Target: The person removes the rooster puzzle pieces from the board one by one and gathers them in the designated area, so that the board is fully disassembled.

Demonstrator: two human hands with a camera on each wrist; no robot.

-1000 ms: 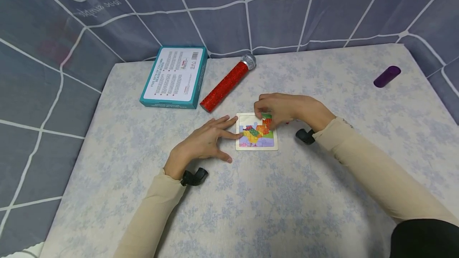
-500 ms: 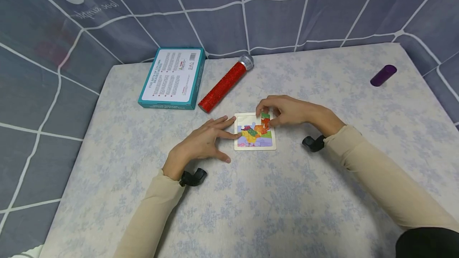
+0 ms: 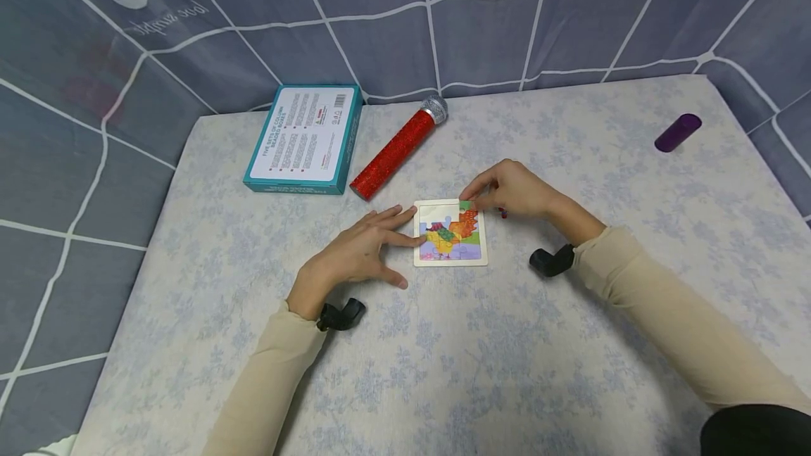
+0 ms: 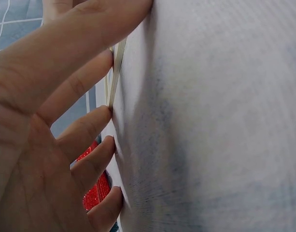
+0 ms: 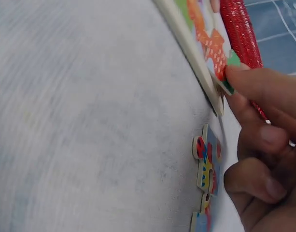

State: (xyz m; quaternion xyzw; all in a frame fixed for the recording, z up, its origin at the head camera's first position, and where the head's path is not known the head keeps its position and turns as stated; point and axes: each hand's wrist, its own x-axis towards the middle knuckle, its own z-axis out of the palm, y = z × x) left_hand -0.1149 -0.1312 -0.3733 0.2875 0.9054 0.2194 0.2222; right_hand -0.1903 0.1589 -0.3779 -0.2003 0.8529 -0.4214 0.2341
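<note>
A small square jigsaw puzzle of a colourful bird sits in a pale tray [image 3: 451, 263] on the table; its upper left part shows the bare tray floor. My right hand [image 3: 516, 192] pinches the green and orange puzzle piece [image 5: 233, 59] between thumb and index finger at the tray's upper right corner. In the right wrist view that piece is tilted, one edge up from the tray, and its other fingers are curled beneath. My left hand [image 3: 361, 248] lies with fingers spread, fingertips at the tray's left edge and index fingertip over the puzzle.
Loose puzzle pieces [image 5: 208, 159] lie on the table under my right hand. Behind the tray are a red glittery microphone [image 3: 395, 153] and a teal box [image 3: 304, 136]. A purple cylinder [image 3: 678, 133] lies at the far right. A grey-blue curtain [image 3: 488, 27] borders the table.
My right hand has shifted slightly up over the tray's corner, its thumb and index finger closing together on the corner piece. My left hand keeps its place.
</note>
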